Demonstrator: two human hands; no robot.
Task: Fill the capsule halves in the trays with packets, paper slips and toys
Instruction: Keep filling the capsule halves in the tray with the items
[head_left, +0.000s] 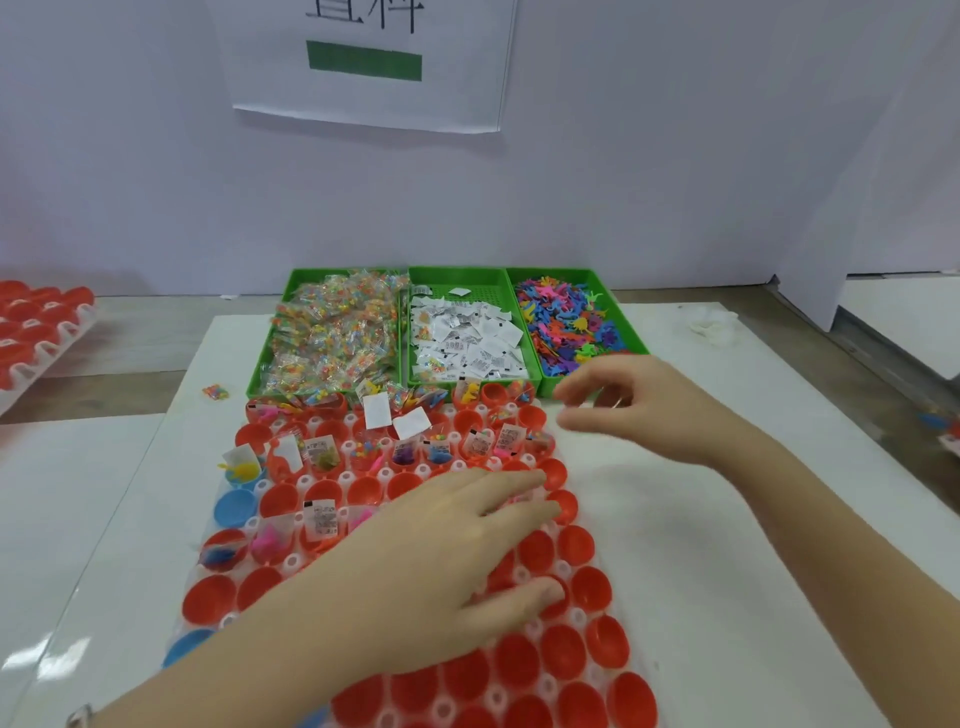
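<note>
A clear tray (291, 564) of red capsule halves (602, 642) and a few blue ones (236, 506) lies in front of me. The far rows hold packets, paper slips and small toys. My left hand (452, 561) lies flat on the tray's middle, fingers straight, pointing right. My right hand (644, 400) hovers blurred past the tray's far right corner, fingers loosely bent, and I cannot tell if it holds anything. Behind stand three green bins: bead packets (332, 332), paper slips (465, 338), coloured toys (566, 322).
A second tray of red capsule halves (36, 327) sits at the far left. A loose bead packet (215, 391) lies on the white mat left of the bins. A white wall with a paper sign (369, 62) rises behind.
</note>
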